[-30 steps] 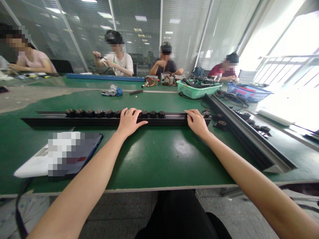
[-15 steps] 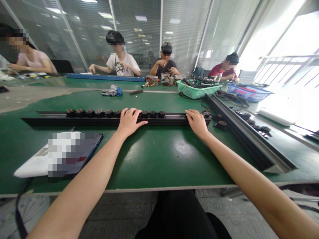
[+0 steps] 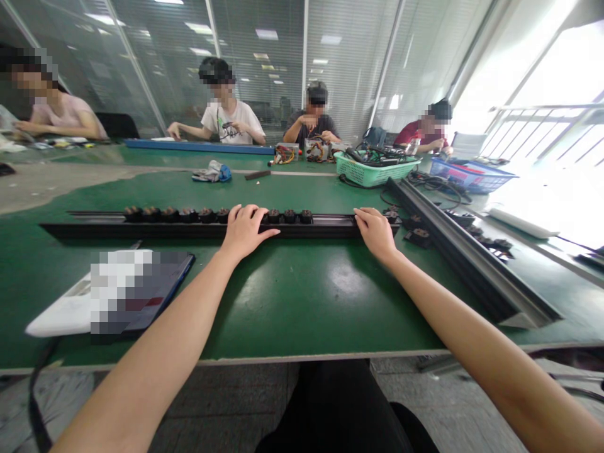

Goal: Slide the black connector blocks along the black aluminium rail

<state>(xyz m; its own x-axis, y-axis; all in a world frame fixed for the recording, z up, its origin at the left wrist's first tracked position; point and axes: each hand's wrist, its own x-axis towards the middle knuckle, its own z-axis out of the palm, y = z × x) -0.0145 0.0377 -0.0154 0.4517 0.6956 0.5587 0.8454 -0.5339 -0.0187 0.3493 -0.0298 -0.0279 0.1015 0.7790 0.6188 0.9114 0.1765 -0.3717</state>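
A long black rail point(image 3: 198, 231) lies across the green table, with several black plugs point(image 3: 170, 214) standing in a row in its channel. My left hand point(image 3: 246, 228) rests over the middle of the rail, its fingers bent over the plug row and its thumb apart along the front wall. Further right, my right hand point(image 3: 375, 229) has its fingertips together at the rail's channel, near the right end. What lies under those fingertips is too small to make out. A few loose plugs point(image 3: 418, 236) lie just right of the rail's end.
A second black rail point(image 3: 476, 264) runs diagonally at the right. Behind stand a green basket point(image 3: 377, 173) of cables and a blue basket point(image 3: 476, 179). A tablet point(image 3: 165, 283) and a white object point(image 3: 61, 311) lie at the left. Several people sit across the table.
My right hand has shifted slightly to the right along the rail. My left hand stays where it was.
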